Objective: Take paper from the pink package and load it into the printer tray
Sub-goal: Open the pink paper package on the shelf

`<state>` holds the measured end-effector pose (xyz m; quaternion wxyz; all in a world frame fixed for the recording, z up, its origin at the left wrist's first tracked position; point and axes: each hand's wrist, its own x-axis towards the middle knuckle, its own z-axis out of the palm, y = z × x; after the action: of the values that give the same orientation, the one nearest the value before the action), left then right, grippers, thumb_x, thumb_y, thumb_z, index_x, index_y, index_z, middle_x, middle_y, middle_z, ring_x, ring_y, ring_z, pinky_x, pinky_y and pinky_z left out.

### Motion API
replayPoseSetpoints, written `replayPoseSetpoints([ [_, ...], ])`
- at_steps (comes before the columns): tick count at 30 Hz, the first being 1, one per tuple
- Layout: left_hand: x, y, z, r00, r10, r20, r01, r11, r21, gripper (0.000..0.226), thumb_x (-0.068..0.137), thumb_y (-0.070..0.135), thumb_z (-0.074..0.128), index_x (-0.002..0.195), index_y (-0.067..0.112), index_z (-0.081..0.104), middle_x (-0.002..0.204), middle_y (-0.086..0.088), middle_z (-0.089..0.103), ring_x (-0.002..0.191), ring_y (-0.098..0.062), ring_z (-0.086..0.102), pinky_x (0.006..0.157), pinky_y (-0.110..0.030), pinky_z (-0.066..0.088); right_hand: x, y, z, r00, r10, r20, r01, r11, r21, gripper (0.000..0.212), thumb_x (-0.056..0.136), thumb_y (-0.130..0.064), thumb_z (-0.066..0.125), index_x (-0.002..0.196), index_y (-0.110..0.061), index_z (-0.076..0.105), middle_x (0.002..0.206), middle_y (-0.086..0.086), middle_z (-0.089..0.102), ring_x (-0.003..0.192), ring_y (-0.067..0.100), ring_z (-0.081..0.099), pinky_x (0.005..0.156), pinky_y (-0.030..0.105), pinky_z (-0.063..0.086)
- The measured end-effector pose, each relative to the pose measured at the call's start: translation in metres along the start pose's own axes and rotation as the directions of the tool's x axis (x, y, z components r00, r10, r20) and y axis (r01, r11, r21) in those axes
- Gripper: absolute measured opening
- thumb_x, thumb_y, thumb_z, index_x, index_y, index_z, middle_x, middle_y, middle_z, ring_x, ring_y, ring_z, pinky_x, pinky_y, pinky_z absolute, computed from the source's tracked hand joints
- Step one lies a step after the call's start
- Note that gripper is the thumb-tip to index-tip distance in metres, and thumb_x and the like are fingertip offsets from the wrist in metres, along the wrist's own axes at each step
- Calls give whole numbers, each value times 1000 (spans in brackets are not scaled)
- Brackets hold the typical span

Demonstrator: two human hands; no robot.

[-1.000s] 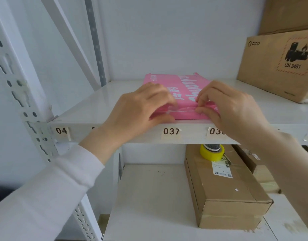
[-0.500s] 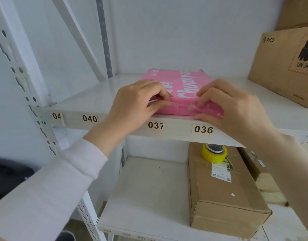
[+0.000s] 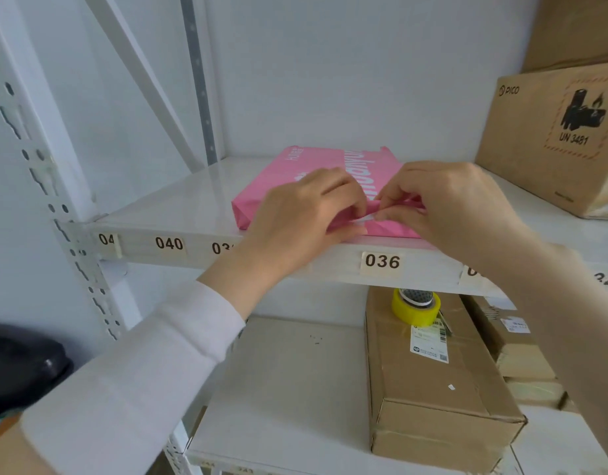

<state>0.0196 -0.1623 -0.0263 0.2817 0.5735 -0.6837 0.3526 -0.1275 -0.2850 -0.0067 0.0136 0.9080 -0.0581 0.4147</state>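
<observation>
A pink paper package (image 3: 295, 173) with white lettering lies flat on the upper white shelf (image 3: 179, 207), its near end at the shelf's front edge. My left hand (image 3: 302, 214) rests on the near end, fingers curled and pinching the pink wrapper flap. My right hand (image 3: 443, 204) pinches the same flap from the right, fingertips nearly touching the left ones. A sliver of white shows at the opened end between my hands. No printer is in view.
A large brown PICO carton (image 3: 552, 138) stands on the upper shelf at right. On the lower shelf (image 3: 282, 389) lies a long cardboard box (image 3: 439, 389) with a yellow tape roll (image 3: 415, 306) on it, more boxes (image 3: 515, 351) beside it. A perforated steel upright (image 3: 39, 186) stands left.
My view has shifted left and closer. Both hands have come together at the middle of the package's near end, pinching the wrapper flap where before they held it further apart.
</observation>
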Motion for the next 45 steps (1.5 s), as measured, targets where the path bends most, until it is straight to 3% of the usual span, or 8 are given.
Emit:
replayPoseSetpoints([
  [4,4,0,5,998,-46,-34,45,999,-28,11,79,27,69,75,18,64,85,7,68,82,-16,63,53,-38,51,-7,8,-4,997,60,39,-65,988,140,14,71,-24,77,80,-15,71,85,3,72,77,22,66,71,43,54],
  [9,5,-1,2,998,-66,0,66,996,-66,17,80,36,66,76,20,64,86,9,69,82,-14,63,58,-37,51,-26,18,-11,1000,20,8,-22,974,224,23,69,-23,75,77,-3,68,90,2,67,89,9,59,79,14,45],
  [15,6,-2,1,998,-70,-6,69,994,-89,21,80,40,57,77,20,63,83,8,68,80,-15,64,57,-37,52,-24,17,-10,984,164,-72,-140,954,266,11,72,-13,75,77,-4,71,82,-1,69,81,16,70,80,25,53],
  [23,8,1,-1,997,-79,-15,77,994,-71,27,80,42,50,76,18,61,78,6,69,76,-17,65,54,-38,53,-16,17,-16,977,215,-16,-203,944,260,9,72,-16,75,72,-10,70,71,7,72,74,21,69,74,19,51],
  [30,11,9,8,1000,15,-13,-14,997,71,35,75,51,50,87,18,55,90,1,61,89,-13,51,46,-25,42,-14,21,-15,970,245,4,-236,931,280,11,69,-17,78,73,-8,71,70,13,72,72,25,70,74,41,55],
  [35,19,19,16,997,2,-83,2,999,50,25,85,35,56,80,11,56,80,-3,59,75,-14,51,41,-30,45,-15,21,-14,972,231,-37,-213,938,275,13,70,-18,77,71,-8,70,63,7,69,67,22,67,68,27,51],
  [40,16,16,18,994,6,-112,-3,1000,30,19,87,22,53,74,9,58,73,-3,67,66,-26,65,46,-39,51,-20,19,-9,978,172,-116,-136,956,261,18,72,-22,73,68,-6,65,71,13,73,75,38,69,65,46,53],
  [45,22,18,10,996,-4,-88,0,999,-45,28,84,29,49,73,6,60,70,-3,69,61,-26,67,47,-38,52,-18,19,-11,977,183,-106,-153,957,246,21,72,-20,74,66,-2,64,69,14,72,72,33,70,66,31,49],
])
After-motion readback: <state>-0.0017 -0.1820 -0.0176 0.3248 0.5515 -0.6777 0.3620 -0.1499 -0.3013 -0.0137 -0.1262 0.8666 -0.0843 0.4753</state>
